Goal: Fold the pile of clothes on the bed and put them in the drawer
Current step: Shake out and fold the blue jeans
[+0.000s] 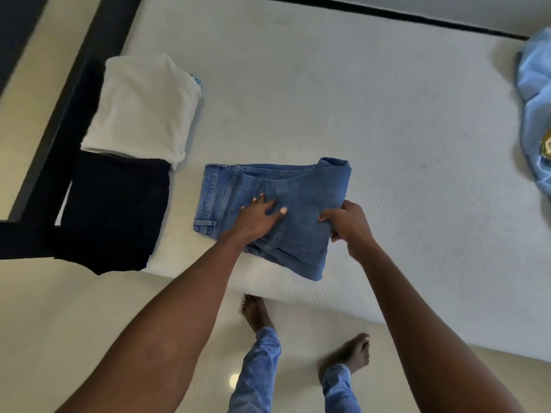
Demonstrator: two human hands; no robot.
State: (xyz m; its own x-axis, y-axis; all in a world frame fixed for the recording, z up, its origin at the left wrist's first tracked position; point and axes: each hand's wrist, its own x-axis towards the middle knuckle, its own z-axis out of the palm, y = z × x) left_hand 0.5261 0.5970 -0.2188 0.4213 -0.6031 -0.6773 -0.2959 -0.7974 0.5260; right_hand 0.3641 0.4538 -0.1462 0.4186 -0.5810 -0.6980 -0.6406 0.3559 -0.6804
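Observation:
A pair of blue jeans (301, 189) lies folded near the front edge of the white mattress (357, 99). My left hand (259, 217) presses flat on the middle of the jeans with fingers spread. My right hand (347, 223) grips the folded right edge of the jeans, fingers curled under the denim. To the left lie a folded white garment (143, 105) and, in front of it, a folded dark navy garment (116, 210). A crumpled light blue garment (536, 114) lies unfolded at the right edge of the view.
A black bed frame (59, 120) runs along the mattress's left side and far edge. My bare feet (256, 311) stand on the pale glossy floor (89, 338) just in front of the bed. No drawer is in view.

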